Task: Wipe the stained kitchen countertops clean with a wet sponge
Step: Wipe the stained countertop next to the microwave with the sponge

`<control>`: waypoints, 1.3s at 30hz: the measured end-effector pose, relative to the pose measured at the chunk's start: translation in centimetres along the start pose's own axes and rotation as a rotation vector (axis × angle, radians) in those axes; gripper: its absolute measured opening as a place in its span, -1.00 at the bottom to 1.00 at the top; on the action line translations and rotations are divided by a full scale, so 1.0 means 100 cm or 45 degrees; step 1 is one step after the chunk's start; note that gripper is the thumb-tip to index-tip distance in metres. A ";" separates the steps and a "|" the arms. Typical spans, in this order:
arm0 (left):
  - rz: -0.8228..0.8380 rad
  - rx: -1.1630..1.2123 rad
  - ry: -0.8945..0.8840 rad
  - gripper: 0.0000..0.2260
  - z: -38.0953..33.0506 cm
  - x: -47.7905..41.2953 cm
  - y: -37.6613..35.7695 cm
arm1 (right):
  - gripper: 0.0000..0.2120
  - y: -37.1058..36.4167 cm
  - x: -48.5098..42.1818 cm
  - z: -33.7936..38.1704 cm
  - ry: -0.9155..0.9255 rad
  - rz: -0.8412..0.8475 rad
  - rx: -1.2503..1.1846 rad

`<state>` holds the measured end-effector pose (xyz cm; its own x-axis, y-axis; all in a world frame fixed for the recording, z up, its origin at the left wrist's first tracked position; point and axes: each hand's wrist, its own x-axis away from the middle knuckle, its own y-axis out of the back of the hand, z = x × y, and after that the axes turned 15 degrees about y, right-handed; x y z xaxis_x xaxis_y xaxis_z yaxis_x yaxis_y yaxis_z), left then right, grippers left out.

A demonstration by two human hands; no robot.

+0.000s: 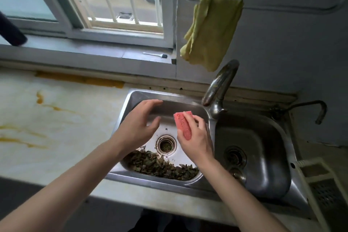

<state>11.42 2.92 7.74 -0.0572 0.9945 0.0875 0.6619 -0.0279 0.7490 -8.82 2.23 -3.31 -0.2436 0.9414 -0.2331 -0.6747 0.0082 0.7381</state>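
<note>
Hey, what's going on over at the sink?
A person is standing at a double sink, getting ready to clean. Their right hand grips a pink sponge above the left basin, and the left hand hovers open beside it, holding nothing. No water shows at the faucet. Leafy scraps lie in the basin by the drain. The countertop to the left has orange-yellow stains and is not yet wiped.

We lose one long side of the pink sponge behind the right hand, the left edge cuts off a dark object, the lower right corner cuts off a white rack, and a white-handled item on the window sill is too small for us to name.
</note>
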 end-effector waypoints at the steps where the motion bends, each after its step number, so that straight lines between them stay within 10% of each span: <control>1: -0.029 -0.001 0.012 -0.58 0.004 0.001 0.009 | -0.42 -0.003 -0.004 0.012 0.046 -0.006 -0.021; 39: -0.831 0.086 0.453 -0.59 0.275 0.214 0.334 | -0.42 -0.202 -0.055 0.474 1.036 0.076 -0.259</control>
<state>52.83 26.03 16.55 -0.6851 0.7138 -0.1452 0.4545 0.5747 0.6806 39.18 12.83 13.14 -0.6567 0.4013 -0.6386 -0.7381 -0.1683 0.6533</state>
